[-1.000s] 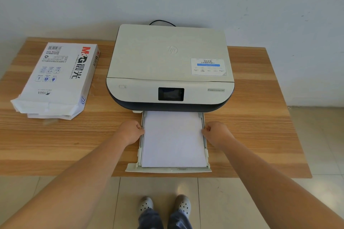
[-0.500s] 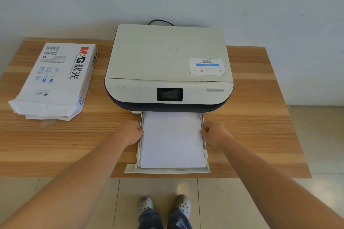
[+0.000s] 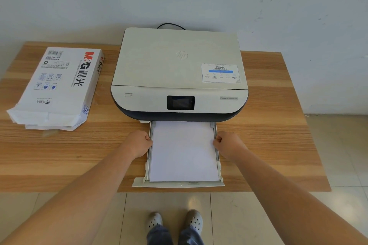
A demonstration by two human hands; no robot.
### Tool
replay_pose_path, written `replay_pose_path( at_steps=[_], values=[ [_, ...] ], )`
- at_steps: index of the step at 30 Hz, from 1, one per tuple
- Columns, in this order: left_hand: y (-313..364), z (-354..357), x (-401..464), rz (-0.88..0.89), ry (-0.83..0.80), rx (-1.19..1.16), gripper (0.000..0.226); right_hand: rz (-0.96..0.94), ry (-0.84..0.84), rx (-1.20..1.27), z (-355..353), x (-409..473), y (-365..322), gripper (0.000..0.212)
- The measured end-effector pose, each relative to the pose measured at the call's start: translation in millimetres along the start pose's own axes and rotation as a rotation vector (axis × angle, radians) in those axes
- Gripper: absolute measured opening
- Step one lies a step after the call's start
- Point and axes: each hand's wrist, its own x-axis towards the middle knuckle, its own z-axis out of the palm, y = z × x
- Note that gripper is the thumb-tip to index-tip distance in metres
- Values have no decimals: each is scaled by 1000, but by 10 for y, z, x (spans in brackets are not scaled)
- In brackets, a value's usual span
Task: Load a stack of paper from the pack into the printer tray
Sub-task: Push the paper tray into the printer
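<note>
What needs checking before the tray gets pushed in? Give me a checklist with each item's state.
1. Paper lies flat in the tray: ok.
2. Paper edges sit square between the tray's side rails: ok, as far as this view shows.
3. Left hand and right hand are at the tray's sides, level with each other: ok.
4. Side guides snug against the paper: cannot tell, the hands cover them.
5. Tray lines up straight with the printer slot: ok.
6. Paper pack lies away from the tray on the table: ok.
</note>
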Motion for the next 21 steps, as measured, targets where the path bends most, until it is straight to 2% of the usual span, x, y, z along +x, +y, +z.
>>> replay_pose_path(
  at_steps=[13,21],
  values=[
    [15,6,-8,6,10,0,27,13,23,48,36,1,-20,15],
    [7,31,1,12,13,11,23,2,22,30,54,-4,-29,15]
  ],
)
